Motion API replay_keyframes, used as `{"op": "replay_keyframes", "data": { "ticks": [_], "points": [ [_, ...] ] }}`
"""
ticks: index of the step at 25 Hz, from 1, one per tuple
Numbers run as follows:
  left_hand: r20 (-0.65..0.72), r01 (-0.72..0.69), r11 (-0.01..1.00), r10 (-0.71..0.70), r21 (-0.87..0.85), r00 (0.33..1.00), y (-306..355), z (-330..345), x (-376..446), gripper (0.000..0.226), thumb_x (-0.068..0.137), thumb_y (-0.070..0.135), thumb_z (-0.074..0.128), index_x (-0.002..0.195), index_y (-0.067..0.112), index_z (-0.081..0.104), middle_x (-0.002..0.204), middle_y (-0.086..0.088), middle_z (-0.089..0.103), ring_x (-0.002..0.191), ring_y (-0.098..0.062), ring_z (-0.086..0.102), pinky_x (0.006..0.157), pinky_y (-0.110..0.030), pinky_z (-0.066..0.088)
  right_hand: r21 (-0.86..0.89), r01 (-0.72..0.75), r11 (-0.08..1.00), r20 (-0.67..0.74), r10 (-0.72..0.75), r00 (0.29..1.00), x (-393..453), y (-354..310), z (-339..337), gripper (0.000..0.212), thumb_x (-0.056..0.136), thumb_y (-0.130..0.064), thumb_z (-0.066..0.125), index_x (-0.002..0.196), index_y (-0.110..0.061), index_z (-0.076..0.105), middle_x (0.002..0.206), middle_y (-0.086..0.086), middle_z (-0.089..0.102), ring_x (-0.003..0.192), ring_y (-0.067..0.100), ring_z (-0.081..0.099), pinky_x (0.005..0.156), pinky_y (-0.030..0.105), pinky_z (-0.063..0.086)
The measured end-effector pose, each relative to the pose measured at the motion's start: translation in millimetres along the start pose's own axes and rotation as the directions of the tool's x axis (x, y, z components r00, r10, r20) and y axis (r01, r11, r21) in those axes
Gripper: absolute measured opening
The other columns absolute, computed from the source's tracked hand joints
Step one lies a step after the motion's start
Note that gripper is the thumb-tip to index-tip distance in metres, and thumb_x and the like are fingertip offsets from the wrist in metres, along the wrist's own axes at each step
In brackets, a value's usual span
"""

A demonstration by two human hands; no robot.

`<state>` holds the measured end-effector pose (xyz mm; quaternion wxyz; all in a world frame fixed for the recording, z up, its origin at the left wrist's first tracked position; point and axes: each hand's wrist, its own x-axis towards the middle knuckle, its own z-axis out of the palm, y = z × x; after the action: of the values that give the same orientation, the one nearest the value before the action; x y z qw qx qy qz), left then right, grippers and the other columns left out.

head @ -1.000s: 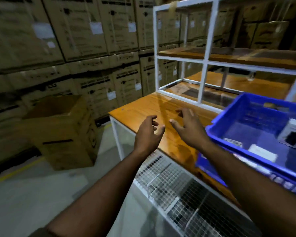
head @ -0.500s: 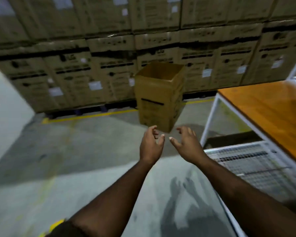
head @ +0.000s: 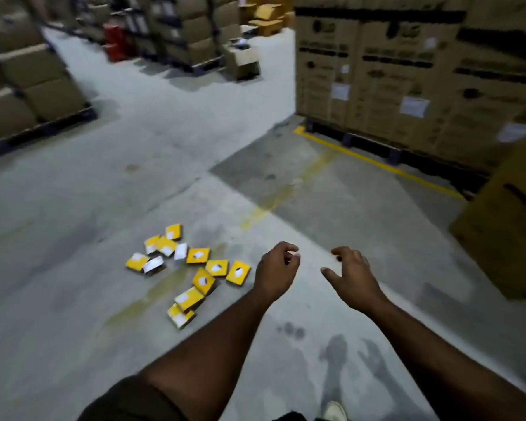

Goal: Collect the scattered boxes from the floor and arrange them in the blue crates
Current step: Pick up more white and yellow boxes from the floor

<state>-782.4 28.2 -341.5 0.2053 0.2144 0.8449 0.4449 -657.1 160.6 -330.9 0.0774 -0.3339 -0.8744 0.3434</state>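
Several small yellow boxes (head: 189, 268) with white labels lie scattered on the grey concrete floor, left of and below my hands. My left hand (head: 275, 270) hovers in the air with loosely curled fingers and holds nothing. My right hand (head: 349, 276) is beside it, fingers relaxed and spread, also empty. Both hands are to the right of the boxes and touch none of them. No blue crate is in view.
A tall open cardboard box (head: 504, 229) stands at the right edge. Stacked cartons on a pallet (head: 407, 77) rise behind a yellow floor line (head: 377, 165). More cartons on a pallet (head: 22, 83) line the left, with an aisle between. My shoe (head: 334, 411) shows at the bottom.
The view has swung left, away from the table and blue crate, past the cardboard box, to the open floor with the yellow boxes. My empty hands have drifted slightly apart.
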Motion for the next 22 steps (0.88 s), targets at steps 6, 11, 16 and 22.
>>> {"op": "replay_keyframes", "data": {
  "ticks": [6, 11, 16, 22],
  "points": [
    [-0.318, 0.222, 0.974, -0.228, -0.053, 0.921, -53.2, -73.1, -20.6, 0.018, 0.087, 0.033, 0.059, 0.103, 0.029, 0.065, 0.083, 0.006, 0.071, 0.077, -0.013, 0.067, 0.073, -0.035, 0.055, 0.06, 0.225, 0.972, 0.229, -0.233, 0.945, 37.8, -63.9, 64.6, 0.05, 0.091, -0.039, 0.063, 0.134, -0.02, 0.046, 0.127, 0.005, 0.05, 0.126, 0.022, 0.041, 0.086, 0.035, 0.042],
    [-0.444, 0.298, 0.942, -0.336, -0.155, 0.831, -91.8, -113.1, -30.9, 0.018, 0.084, 0.026, 0.06, 0.101, 0.029, 0.066, 0.083, 0.003, 0.072, 0.08, -0.016, 0.07, 0.077, -0.041, 0.056, 0.047, 0.332, 0.942, 0.356, -0.326, 0.876, 51.9, -107.2, 106.9, 0.049, 0.091, -0.035, 0.064, 0.134, -0.019, 0.046, 0.128, 0.007, 0.05, 0.126, 0.024, 0.041, 0.088, 0.038, 0.044],
    [-0.517, 0.284, 0.915, -0.398, -0.287, 0.758, -150.3, -177.3, -21.1, 0.029, 0.078, 0.041, 0.053, 0.102, 0.03, 0.066, 0.083, 0.005, 0.073, 0.081, -0.013, 0.071, 0.071, -0.045, 0.06, 0.014, 0.415, 0.91, 0.411, -0.384, 0.827, 77.5, -172.9, 173.4, 0.05, 0.09, -0.035, 0.065, 0.134, -0.019, 0.046, 0.127, 0.007, 0.05, 0.125, 0.025, 0.042, 0.086, 0.038, 0.044],
    [-0.482, 0.35, 0.896, -0.443, -0.274, 0.756, -226.5, -271.6, 5.9, 0.013, 0.087, 0.03, 0.062, 0.1, 0.034, 0.064, 0.081, 0.005, 0.071, 0.079, -0.014, 0.071, 0.065, -0.031, 0.055, -0.011, 0.379, 0.925, 0.452, -0.333, 0.828, 92.6, -253.1, 260.3, 0.048, 0.088, -0.032, 0.067, 0.131, -0.018, 0.049, 0.123, 0.007, 0.053, 0.122, 0.026, 0.045, 0.089, 0.038, 0.044]
  ]
}}
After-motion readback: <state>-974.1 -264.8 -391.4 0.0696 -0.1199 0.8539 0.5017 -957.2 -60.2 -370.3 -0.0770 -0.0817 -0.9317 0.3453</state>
